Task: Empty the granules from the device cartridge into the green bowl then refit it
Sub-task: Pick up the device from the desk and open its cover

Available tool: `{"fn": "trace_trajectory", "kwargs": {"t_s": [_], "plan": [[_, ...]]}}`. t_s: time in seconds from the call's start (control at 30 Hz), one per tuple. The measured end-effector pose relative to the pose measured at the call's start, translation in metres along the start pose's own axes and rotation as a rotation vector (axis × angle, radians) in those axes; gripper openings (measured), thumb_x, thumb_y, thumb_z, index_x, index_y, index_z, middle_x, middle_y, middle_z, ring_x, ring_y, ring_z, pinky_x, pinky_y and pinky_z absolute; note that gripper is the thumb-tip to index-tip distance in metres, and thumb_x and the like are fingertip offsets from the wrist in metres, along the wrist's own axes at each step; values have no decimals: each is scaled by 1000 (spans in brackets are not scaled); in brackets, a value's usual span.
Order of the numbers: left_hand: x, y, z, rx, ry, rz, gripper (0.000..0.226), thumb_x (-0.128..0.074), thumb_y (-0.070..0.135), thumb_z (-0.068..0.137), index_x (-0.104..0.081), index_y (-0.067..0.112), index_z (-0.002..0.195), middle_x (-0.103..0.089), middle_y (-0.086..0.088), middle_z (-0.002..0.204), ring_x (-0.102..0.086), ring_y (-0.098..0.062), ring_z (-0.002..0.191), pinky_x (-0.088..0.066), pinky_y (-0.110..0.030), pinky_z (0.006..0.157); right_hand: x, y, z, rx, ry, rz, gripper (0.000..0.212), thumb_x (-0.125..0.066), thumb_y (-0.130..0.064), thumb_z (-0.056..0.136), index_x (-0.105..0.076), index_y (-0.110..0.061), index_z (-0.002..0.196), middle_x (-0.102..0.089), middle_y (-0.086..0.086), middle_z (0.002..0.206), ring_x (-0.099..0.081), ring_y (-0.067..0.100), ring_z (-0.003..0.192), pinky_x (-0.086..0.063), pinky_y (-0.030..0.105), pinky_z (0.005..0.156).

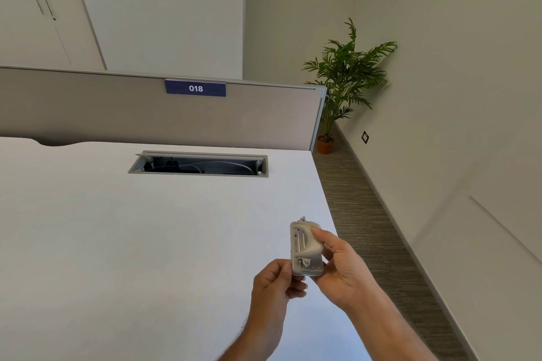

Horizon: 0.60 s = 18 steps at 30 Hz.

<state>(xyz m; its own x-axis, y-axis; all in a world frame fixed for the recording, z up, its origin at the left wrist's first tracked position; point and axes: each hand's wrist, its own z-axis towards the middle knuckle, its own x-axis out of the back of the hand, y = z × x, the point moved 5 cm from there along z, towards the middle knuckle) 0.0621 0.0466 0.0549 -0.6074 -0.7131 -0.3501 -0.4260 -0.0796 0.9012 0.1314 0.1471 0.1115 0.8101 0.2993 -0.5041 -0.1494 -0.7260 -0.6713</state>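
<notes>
Right fingers (318, 236) wrap the device (305, 246) upright, steadying it, while left fingers (289, 272) pinch its lower corner, likely freeing the cartridge.

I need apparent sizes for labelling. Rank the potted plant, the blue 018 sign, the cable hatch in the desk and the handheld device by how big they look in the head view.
1. potted plant
2. cable hatch
3. blue 018 sign and device: too alike to rank, and the device is much nearer the camera.

A dark blue label (195, 88) fixed at the top edge of the grey partition screen (117, 114) behind the worktop (117, 228) reads "018" in white digits. Markings on the small grey device (305, 246) are too small to read.
</notes>
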Motion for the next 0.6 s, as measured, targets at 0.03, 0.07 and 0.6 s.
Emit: {"fn": "trace_trajectory", "kwargs": {"t_s": [0.03, 0.07, 0.6], "plan": [[1, 0, 1, -3, -1, 2, 31, -45, 8, 105, -72, 0, 92, -71, -7, 67, -65, -19, 63, -56, -27, 59, 0, 0, 0, -3, 1, 2, 18, -70, -6, 86, -72, 0, 103, -66, 15, 105, -65, 32, 82, -58, 47, 69], [2, 1, 3, -13, 5, 18, 30, -47, 9, 104, -72, 0, 90, -71, -7, 66, -64, -21, 64, -56, -28, 60, 0, 0, 1, -8, 2, 4, 18, -70, -6, 86, -72, 1, 102, -67, 15, 105, -65, 33, 82, -58, 48, 71], [2, 55, 42, -574, -353, 992, 107, -91, 58, 57, -36, 35, 145, -48, 18, 144, -45, -2, 131, -44, -22, 108, 6, 16, 4, -84, -15, -37, 31, -78, -9, 78, -75, 0, 108, -80, 11, 85, -70, 35, 92, -62, 47, 65]]}}
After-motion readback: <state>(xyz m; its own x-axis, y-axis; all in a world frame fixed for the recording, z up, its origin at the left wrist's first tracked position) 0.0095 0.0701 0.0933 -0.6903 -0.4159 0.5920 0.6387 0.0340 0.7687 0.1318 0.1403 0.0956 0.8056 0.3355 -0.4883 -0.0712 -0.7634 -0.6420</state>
